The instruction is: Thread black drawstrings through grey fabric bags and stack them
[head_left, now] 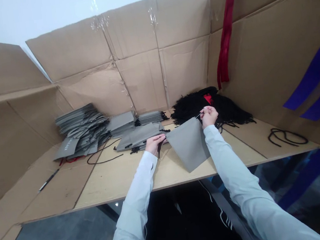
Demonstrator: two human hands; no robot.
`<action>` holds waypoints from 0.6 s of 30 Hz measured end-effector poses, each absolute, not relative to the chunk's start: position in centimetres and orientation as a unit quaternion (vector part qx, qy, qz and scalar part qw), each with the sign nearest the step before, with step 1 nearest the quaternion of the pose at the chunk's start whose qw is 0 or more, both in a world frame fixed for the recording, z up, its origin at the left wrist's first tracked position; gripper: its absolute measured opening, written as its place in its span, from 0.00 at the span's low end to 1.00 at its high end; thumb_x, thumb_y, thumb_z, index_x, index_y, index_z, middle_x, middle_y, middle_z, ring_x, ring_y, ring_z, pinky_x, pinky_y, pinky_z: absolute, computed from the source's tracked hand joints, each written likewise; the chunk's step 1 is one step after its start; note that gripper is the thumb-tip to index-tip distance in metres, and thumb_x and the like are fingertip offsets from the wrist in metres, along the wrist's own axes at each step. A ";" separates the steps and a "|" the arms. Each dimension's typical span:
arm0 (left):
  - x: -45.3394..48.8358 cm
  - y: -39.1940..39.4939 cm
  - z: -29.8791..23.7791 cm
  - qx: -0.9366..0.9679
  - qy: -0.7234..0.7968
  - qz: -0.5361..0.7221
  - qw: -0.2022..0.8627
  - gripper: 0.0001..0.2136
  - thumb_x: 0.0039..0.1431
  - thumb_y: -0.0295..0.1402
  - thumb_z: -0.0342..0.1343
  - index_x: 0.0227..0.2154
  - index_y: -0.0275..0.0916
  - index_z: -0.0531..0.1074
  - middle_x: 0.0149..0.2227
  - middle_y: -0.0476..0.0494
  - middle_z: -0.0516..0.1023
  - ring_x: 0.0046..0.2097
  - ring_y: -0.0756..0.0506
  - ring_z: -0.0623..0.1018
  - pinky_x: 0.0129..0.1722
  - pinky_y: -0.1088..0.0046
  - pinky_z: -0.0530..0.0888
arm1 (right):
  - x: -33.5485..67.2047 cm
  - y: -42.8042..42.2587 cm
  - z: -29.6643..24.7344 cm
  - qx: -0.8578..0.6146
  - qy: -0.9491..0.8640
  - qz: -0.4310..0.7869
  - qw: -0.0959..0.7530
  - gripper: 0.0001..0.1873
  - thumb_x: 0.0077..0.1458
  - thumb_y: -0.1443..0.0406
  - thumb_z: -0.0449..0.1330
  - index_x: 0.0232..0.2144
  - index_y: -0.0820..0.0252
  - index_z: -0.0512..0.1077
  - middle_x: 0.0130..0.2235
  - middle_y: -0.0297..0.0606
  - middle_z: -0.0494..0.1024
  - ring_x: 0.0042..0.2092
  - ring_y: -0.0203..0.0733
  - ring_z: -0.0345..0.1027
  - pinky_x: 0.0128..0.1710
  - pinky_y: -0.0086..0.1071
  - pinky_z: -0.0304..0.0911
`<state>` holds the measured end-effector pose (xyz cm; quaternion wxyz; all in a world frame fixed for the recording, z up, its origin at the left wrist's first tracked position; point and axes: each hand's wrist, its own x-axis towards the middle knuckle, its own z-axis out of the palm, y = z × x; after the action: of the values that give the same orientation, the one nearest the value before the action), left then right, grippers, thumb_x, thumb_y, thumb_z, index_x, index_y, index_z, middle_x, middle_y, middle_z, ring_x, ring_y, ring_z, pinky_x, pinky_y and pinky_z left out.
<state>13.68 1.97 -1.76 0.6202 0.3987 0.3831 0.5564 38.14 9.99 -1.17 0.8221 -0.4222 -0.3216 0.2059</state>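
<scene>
A flat grey fabric pouch [189, 145] hangs tilted between my hands, above the front of the table. My left hand [155, 144] is closed in a pinch at its upper left corner, where a short piece of black cord [160, 148] hangs by the fingers. At the upper right corner, my right hand [209, 116] pinches a thin needle-like piece [198, 115] that sticks out of the pouch edge. Whether cord is fixed to that piece is too small to tell. Just beyond my left hand lie grey pouches with black cord ends [141, 134].
A tall stack of grey pouches [82, 124] stands at the back left, with smaller stacks [121, 122] beside it. A heap of black cords [193, 102] lies at the back right. One loose cord [287, 136] and a pen [48, 180] lie at the sides. Cardboard walls [139, 79] surround the table.
</scene>
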 end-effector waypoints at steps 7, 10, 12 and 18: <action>14.5 2.2 -2.5 0.395 0.371 0.555 0.631 0.07 0.40 0.23 0.57 0.27 0.31 0.73 0.24 0.44 0.74 0.26 0.52 0.72 0.31 0.76 0.70 | 37.4 9.8 -1.4 -0.403 -0.292 0.223 0.838 0.08 0.47 0.61 0.52 0.25 0.60 0.57 0.20 0.26 0.64 0.15 0.25 0.53 0.11 0.19 0.48; 14.9 2.0 -2.5 0.379 0.379 0.542 0.647 0.05 0.41 0.24 0.57 0.26 0.31 0.73 0.25 0.44 0.74 0.26 0.54 0.72 0.28 0.79 0.69 | 37.2 9.8 -1.3 -0.402 -0.305 0.215 0.836 0.08 0.47 0.61 0.51 0.26 0.60 0.58 0.20 0.26 0.64 0.14 0.25 0.53 0.10 0.20 0.48; 15.1 1.9 -2.6 0.383 0.386 0.523 0.657 0.07 0.40 0.25 0.59 0.26 0.30 0.74 0.26 0.43 0.75 0.26 0.54 0.72 0.28 0.79 0.69 | 37.0 9.8 -1.3 -0.403 -0.310 0.213 0.835 0.08 0.48 0.61 0.51 0.26 0.60 0.58 0.20 0.26 0.63 0.14 0.24 0.53 0.10 0.19 0.48; 15.1 1.9 -2.5 0.390 0.397 0.518 0.650 0.10 0.36 0.24 0.62 0.27 0.30 0.74 0.26 0.42 0.75 0.27 0.53 0.73 0.31 0.78 0.69 | 37.1 9.8 -1.4 -0.419 -0.329 0.213 0.819 0.08 0.48 0.60 0.50 0.27 0.60 0.58 0.20 0.26 0.64 0.15 0.25 0.54 0.12 0.20 0.49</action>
<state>15.07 1.88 -2.49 0.6496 0.3902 0.3972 0.5177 37.07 9.82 -1.38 0.8193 -0.4185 -0.3289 0.2131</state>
